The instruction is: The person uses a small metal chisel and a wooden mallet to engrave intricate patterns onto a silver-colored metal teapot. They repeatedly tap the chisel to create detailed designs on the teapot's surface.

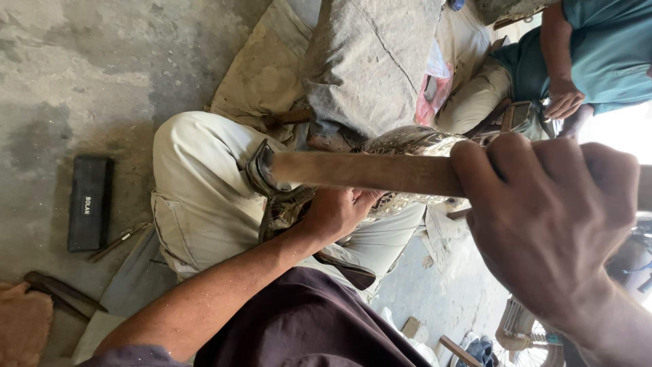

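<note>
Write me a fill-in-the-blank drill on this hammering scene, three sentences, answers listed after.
1. The right hand grips the ____ handle of a hammer.
2. The left hand steadies an embossed shiny ____ sheet on the lap.
3. A flat rectangular case of ____ colour lies on the grey concrete floor.

Missing words: wooden; metal; black

— What is the right hand (553, 224) gripping?

— It is closing around the wooden handle of a hammer (360, 171), whose metal head is sitting at the far end from the grip.

— And the left hand (339, 212)?

— It is pressing on a shiny embossed metal piece (407, 146) just under the handle, resting over the lap. Beyond it, a co-worker's hand (564, 98) is resting.
</note>
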